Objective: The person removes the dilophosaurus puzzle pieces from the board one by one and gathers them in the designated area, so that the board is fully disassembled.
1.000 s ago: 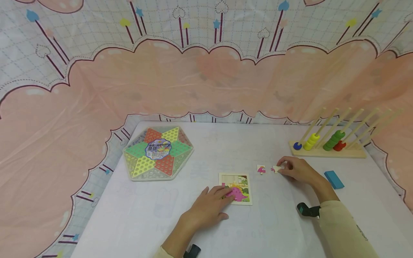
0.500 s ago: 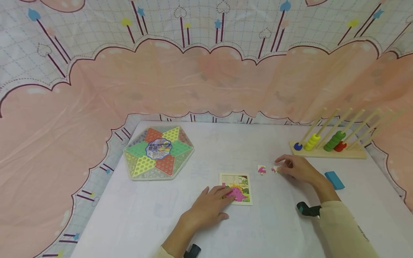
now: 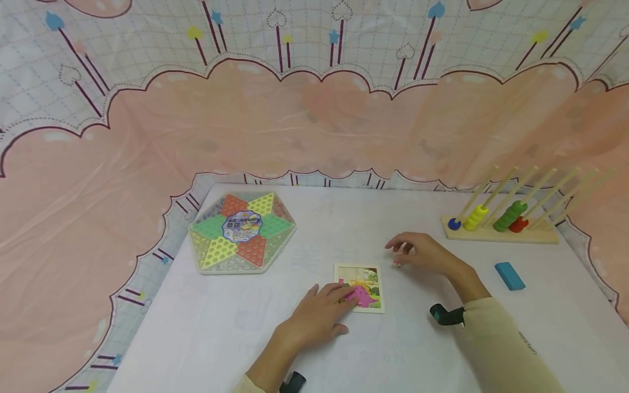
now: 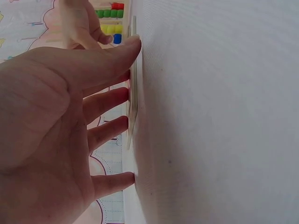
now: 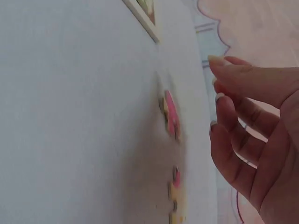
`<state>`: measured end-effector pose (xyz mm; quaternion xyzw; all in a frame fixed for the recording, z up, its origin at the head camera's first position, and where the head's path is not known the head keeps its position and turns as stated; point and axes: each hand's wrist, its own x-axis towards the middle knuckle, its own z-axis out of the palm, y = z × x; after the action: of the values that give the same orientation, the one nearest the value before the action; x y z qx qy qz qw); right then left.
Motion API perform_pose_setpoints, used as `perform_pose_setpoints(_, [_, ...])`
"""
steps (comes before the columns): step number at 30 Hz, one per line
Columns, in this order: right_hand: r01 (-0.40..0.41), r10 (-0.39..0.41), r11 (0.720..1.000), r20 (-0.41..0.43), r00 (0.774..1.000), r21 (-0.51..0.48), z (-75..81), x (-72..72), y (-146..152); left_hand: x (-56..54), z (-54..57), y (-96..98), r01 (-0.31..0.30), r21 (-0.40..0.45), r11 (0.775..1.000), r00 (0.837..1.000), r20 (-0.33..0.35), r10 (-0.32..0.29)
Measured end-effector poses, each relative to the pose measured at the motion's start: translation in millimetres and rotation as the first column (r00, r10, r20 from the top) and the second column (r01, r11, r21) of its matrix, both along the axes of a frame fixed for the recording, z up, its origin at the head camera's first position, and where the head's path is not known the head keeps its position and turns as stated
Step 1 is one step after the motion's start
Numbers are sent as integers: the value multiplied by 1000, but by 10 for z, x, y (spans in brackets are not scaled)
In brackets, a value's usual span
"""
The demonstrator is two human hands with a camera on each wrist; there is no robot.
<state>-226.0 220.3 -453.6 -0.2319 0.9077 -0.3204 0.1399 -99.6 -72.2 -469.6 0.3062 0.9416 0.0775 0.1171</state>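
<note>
Head view: A person's left hand [image 3: 314, 316], fingers straight and spread, lies across a framed dinosaur jigsaw [image 3: 365, 298] near the middle of a white table [image 3: 393, 355], presumably to steady it. The right hand [image 3: 422, 254] hangs just over a loose jigsaw piece [image 3: 397, 264], placed, it seems, for easy reach. A Chinese checkers set [image 3: 242, 233], a bead-stacking abacus [image 3: 501, 236] and a blue block [image 3: 510, 276] sit well off to the sides, likely leaving working room.

Left wrist view: Three fingertips meet the flat-lying jigsaw while a fourth touches the table beyond its edge, apparently bracing the raised palm.

Right wrist view: Loosely bent fingers show nothing in their grasp; whether thumb and forefinger touch cannot be told. Below, apart from the hand, lie a pink piece [image 5: 171, 114] and a yellow-and-pink piece [image 5: 177, 198], spaced perhaps for lifting singly.
</note>
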Motion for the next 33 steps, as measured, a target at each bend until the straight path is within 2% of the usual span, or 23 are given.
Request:
perform_pose_setpoints(7, [-168, 170, 985, 21, 985, -48, -71, 25, -256, -21, -26, -1, 7, -22, 1000, 1000, -11, -7])
perform_pose_setpoints(13, [-242, 244, 970, 85, 966, -31, -89, 57, -412, -31, -30, -4, 8, -27, 1000, 1000, -6, -8])
perform_pose_setpoints(18, [-280, 276, 960, 106, 955, 21, -103, 65, -460, -22, -27, -11, 12, -21, 1000, 1000, -9, -13])
perform_pose_setpoints(33, [-291, 269, 945, 147, 952, 152, -116, -29, -508, -27, -41, -16, 11, 2, 1000, 1000, -12, -11])
